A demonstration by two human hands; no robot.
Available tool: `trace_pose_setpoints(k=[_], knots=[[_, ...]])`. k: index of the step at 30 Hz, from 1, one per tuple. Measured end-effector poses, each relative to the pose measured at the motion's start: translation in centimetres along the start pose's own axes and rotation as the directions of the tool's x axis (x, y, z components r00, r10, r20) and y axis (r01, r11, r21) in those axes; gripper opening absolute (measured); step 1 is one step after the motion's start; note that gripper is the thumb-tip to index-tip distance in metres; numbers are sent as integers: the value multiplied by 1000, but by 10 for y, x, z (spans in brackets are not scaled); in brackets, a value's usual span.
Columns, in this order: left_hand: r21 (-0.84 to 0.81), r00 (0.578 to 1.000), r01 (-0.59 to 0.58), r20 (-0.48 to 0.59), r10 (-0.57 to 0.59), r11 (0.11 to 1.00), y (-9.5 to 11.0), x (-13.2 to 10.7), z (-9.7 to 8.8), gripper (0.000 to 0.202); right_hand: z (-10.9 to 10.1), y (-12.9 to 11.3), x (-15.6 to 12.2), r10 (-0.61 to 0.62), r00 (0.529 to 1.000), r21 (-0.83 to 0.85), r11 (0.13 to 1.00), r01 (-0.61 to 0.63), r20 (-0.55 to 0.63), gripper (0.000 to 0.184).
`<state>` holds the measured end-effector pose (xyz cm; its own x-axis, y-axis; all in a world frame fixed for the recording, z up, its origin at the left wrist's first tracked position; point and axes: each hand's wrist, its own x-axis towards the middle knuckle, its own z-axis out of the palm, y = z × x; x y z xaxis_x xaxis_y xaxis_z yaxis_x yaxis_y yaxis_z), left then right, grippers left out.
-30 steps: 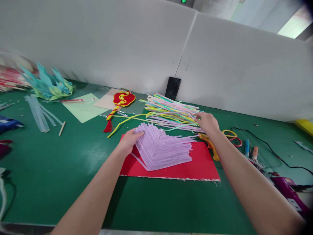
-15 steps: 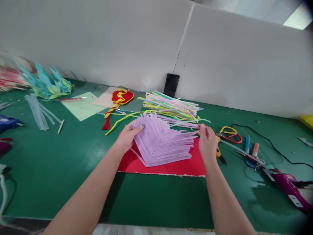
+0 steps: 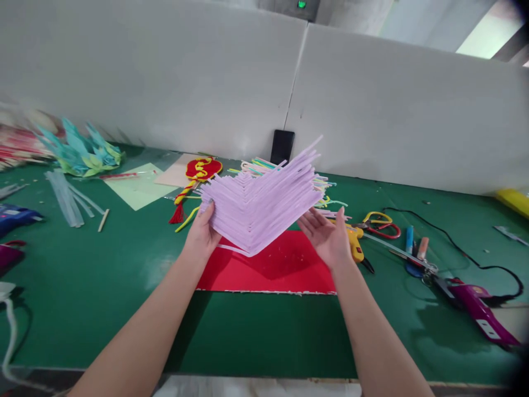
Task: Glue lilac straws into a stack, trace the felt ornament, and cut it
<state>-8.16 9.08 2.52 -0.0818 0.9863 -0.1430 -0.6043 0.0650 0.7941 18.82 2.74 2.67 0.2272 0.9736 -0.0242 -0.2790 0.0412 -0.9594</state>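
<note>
A wide V-shaped piece of lilac pipe cleaners (image 3: 264, 207), laid side by side in folded rows, is raised and tilted above a red board (image 3: 273, 270). My left hand (image 3: 202, 230) grips its left edge, thumb on the front face and fingers behind. On the other side my right hand (image 3: 328, 237) is open, palm up, its fingertips at or just under the piece's right edge; whether they touch it I cannot tell. A pile of coloured pipe cleaners (image 3: 330, 184) lies behind, partly hidden by the lilac piece. Close to my right hand is a yellow glue gun (image 3: 355, 242).
Scissors (image 3: 379, 221), two small markers (image 3: 409, 240) and a purple hair-tool-like device (image 3: 475, 311) lie to the right. A phone (image 3: 282, 146) leans on the white partition (image 3: 165, 71). Leftward are a red-yellow tasselled ornament (image 3: 202, 168), green paper (image 3: 138, 190), glue sticks (image 3: 66, 198) and teal flowers (image 3: 82, 149).
The lilac piece has been lifted off the board and tipped up, its right side rising. My right hand has opened and turned palm up, moving slightly left and down.
</note>
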Motion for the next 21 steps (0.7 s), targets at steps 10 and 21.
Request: trace_pose_setpoints(k=[10,21], knots=[[23,995,87,43,-88,996,-20,-9,6,25,50,23,-23,121,992,259,958,-125,33,34],[-25,999,46,26,-45,999,-13,1,0,17,38,14,-18,104,994,385,916,-109,35,34]])
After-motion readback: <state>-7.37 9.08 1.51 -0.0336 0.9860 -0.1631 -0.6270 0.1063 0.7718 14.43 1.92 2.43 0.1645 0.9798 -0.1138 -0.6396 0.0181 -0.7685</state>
